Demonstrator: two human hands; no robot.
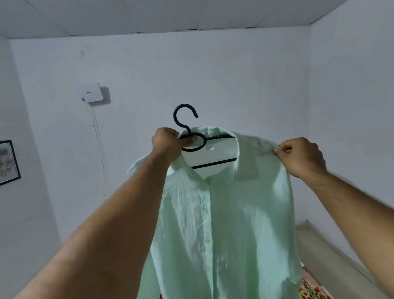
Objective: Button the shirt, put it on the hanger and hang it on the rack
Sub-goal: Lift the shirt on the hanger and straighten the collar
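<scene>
Shirt (220, 218) buttoned and on the hanger (191, 135), my left hand (169, 143) gripping its neck, right hand (298, 156) pinching the three-o'clock shoulder; only racking remains.

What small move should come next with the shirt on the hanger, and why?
Probably the right hand should pull the shirt's shoulder outward and down over the black hanger. That hand pinches the fabric there, the collar sits skewed, and the left hand already holds the hanger below its hook. No rack is in view yet.
</scene>
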